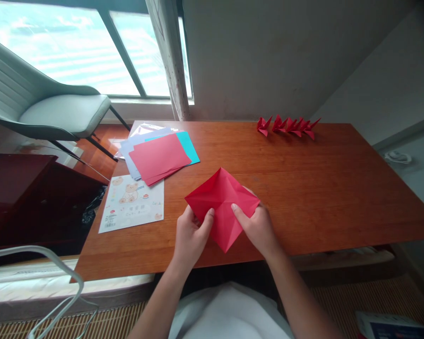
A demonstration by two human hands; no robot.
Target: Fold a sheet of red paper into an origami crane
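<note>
A red sheet of origami paper [223, 188], creased along several lines, is held up above the near edge of the table with one corner pointing toward me. My left hand [192, 233] grips its left side, thumb on the front face and fingers behind. On the right side, my right hand [256, 223] pinches the sheet the same way, its thumb pressing near the middle. The fingers behind the paper are mostly hidden. Along the far edge of the table stand several folded red paper cranes [289, 127] in a row.
The wooden table [325, 188] carries a stack of red paper [160, 157] over lilac and turquoise sheets [190, 147] at the left. Nearer lies a white printed sheet with bears [132, 205]. A pale chair [63, 113] stands beyond the left edge, and a white cable [56, 259] loops at lower left.
</note>
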